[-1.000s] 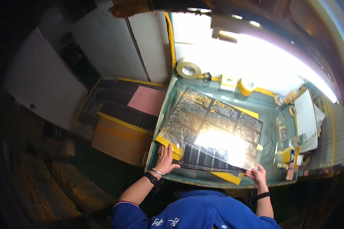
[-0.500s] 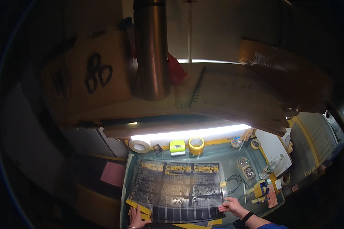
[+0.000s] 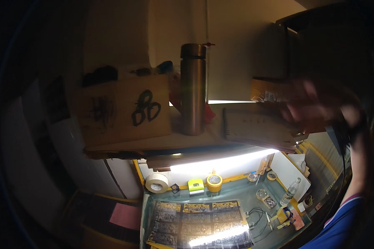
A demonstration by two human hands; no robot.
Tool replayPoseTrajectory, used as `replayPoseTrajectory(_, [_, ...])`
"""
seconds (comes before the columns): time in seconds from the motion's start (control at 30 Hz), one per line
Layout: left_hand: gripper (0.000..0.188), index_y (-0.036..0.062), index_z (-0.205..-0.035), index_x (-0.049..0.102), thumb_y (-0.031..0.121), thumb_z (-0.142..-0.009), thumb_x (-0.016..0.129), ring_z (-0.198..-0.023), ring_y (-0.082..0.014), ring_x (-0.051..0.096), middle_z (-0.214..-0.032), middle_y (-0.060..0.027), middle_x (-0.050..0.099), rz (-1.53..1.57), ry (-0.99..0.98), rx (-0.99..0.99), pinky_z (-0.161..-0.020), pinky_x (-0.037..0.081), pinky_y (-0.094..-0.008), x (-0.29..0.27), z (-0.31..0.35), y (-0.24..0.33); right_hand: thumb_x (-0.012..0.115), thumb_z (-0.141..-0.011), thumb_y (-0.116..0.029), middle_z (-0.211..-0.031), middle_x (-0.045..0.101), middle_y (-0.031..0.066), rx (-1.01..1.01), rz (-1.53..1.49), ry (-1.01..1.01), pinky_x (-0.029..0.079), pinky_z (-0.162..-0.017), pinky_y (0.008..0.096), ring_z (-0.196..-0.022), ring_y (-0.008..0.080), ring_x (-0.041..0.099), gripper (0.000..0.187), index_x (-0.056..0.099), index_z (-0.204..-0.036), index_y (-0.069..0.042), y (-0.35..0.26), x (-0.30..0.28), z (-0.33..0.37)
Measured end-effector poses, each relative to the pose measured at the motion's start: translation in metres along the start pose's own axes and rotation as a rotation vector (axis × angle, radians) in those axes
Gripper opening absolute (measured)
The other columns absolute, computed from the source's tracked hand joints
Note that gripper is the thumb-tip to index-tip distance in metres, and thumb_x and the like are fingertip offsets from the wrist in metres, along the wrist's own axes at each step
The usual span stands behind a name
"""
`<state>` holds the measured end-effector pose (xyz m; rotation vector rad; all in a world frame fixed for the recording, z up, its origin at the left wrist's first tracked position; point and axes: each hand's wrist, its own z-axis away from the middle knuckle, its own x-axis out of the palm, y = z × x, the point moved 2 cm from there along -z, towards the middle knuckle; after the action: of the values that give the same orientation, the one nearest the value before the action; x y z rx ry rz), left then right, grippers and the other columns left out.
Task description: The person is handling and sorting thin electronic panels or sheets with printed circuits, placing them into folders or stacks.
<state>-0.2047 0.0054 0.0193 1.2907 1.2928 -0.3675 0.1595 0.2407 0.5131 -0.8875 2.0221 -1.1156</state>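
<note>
My right hand is raised high at the right, in front of a brown box on the shelf, and smeared by motion; its fingers cannot be read. The bare forearm rises from a blue sleeve. My left hand is out of view. Below lies a flat panel of dark, circuit-patterned rectangles in rows, with yellow patterns along its far row. Lamp light glares off its glossy near part, and its near edge falls outside the picture. No hand touches it.
On the green worktop stand a white tape roll, a lime-green device, a yellow tape roll, a clear bottle and small round containers. Above, a shelf holds a carton, a copper flask and a notebook.
My right hand has left the panel's near right corner and swung up to shelf height. My left hand has gone out of view. The camera view has tilted upward.
</note>
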Motion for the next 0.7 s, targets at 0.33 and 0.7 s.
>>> replayPoseTrajectory(0.33, [0.031,0.0014,-0.094,0.055,0.009,-0.066,0.067,-0.085,-0.0338,0.053,-0.096,-0.0193,0.052,0.318,0.167,0.015,-0.075,0.044,-0.0410,0.047,0.048,-0.031,0.065,-0.061,-0.061,-0.100,0.055,0.0195,-0.092,1.138,0.518,0.049,-0.065,0.0319,-0.087,0.0257,0.057,0.093,0.037,-0.114,0.010,-0.021,0.054,-0.215])
replayPoseTrajectory(0.7, [0.023,0.0035,-0.091,0.058,0.009,-0.070,0.066,-0.070,-0.0248,0.059,-0.087,-0.0142,0.056,0.437,0.166,-0.083,-0.062,0.048,-0.0336,0.048,0.046,-0.037,0.067,-0.064,-0.051,-0.093,0.055,0.0107,-0.191,0.946,0.525,0.046,-0.067,0.0351,-0.084,0.0223,0.055,0.063,0.052,-0.094,0.002,-0.009,0.045,-0.219])
